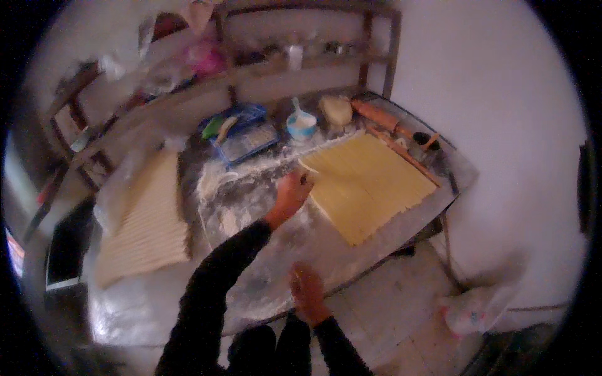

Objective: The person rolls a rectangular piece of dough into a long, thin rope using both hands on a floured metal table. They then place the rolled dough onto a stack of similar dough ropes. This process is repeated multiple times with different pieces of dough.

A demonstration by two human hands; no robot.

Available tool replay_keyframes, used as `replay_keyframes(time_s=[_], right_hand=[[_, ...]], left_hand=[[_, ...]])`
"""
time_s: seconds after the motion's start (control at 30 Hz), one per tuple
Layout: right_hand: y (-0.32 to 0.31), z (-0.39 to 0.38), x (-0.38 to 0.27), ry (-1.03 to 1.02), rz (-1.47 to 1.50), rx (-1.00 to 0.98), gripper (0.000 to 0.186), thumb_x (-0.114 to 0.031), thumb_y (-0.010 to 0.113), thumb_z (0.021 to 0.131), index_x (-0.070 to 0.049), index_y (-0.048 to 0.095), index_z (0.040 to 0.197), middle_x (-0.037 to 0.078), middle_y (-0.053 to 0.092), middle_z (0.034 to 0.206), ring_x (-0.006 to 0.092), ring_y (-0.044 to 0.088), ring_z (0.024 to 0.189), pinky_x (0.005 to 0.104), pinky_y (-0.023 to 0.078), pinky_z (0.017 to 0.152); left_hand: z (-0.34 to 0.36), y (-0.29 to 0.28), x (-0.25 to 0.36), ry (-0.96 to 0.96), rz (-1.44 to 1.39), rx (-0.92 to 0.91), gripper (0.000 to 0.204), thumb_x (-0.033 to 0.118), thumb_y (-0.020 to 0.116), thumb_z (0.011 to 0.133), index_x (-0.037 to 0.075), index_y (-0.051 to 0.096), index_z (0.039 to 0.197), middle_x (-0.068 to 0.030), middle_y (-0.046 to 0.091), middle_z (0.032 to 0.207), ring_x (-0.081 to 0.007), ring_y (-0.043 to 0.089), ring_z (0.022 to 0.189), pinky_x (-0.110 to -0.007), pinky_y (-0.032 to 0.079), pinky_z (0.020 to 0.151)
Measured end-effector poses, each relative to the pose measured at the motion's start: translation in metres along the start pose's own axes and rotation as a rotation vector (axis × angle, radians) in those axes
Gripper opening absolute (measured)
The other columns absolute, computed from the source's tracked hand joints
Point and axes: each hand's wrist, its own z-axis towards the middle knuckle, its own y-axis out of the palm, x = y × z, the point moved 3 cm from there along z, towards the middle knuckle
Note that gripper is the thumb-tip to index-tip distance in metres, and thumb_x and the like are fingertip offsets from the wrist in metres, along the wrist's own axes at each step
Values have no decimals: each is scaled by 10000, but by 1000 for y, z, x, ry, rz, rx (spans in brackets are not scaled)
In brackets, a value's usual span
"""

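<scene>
A flat sheet of yellow dough lies on the floured table, with faint parallel lines across it. My left hand is at the sheet's left edge, its fingers curled closed. Just beyond those fingertips, a pale narrow strip of dough curves up at the edge; whether the fingers grip it is blurred. Nearer to me, my right hand hovers by the table's front edge with fingers drawn in, and what it holds, if anything, is hidden. On the left lies a long ridged row of pale dough pieces, side by side.
Behind the dough stand a blue tray, a blue bowl of white powder with a handle in it, and a lump of dough. A rolling pin and a thin wooden stick lie back right. Wooden shelves rise behind.
</scene>
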Motion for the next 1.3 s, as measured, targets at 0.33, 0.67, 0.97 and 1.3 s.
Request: replay_keyframes(time_s=[0.33, 0.67, 0.97, 1.3], right_hand=[[-22, 83, 37, 851, 2118, 227, 525, -424, 578, 921, 8, 512, 1212, 171, 581, 1230, 289, 568, 1108, 426, 481, 960], [40, 10, -53, 692, 1661, 205, 375, -314, 503, 960, -53, 530, 1228, 99, 574, 1218, 259, 535, 1117, 418, 437, 965], [137, -43, -154, 1226, 1817, 95, 384, -341, 551, 913, -80, 527, 1193, 123, 564, 1240, 318, 488, 1212, 573, 359, 997], [153, -25, -176, 694, 845, -94, 369, -283, 612, 875, -32, 582, 1145, 77, 650, 991, 215, 646, 895, 349, 508, 734]], left_hand=[[-87, -128, 77, -185, -478, 9, 234, 161, 669, 785, -21, 668, 933, -49, 671, 812, -149, 631, 729, -300, 505, 679], [-284, -285, -29, -652, -903, 293, 355, 244, 679, 841, 1, 614, 1091, -76, 669, 982, -184, 647, 856, -327, 514, 739], [-483, -433, -114, -798, -761, 585, 251, 217, 679, 794, -13, 660, 890, -53, 630, 809, -141, 600, 715, -280, 474, 608], [-531, -482, -176, -527, 345, 488, 419, 327, 705, 766, 8, 635, 1029, -211, 599, 1047, -393, 561, 970, -463, 471, 833]])
